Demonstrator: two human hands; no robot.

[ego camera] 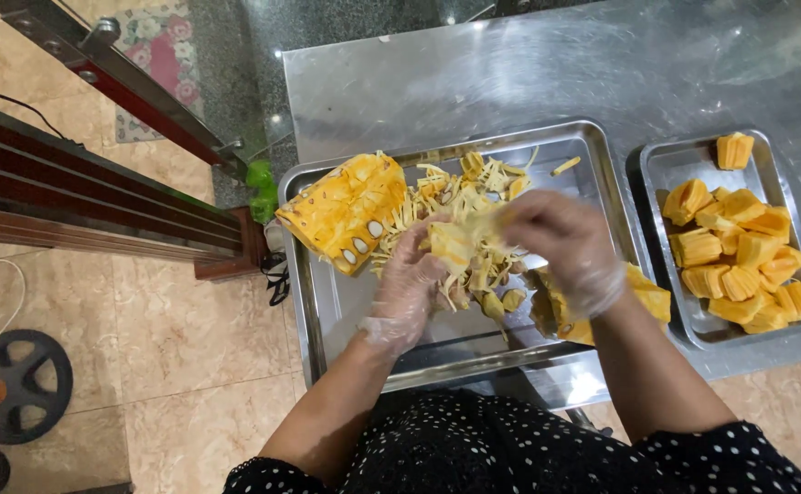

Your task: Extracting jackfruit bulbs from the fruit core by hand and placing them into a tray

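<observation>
While both my gloved hands, left [410,284] and right [560,247], grip a blurred pod [455,242], the tray [327,302] overhangs the table [510,82] edge.

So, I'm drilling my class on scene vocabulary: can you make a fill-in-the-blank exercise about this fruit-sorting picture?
1. Both hands, left hand and right hand, wear thin clear ____.
2. The cleaned orange fruit pods lie in the ____ of the two steel trays.
3. The big yellow-orange fruit chunk lies at the large steel tray's ____ end.

Missing words: gloves; smaller; left
</observation>
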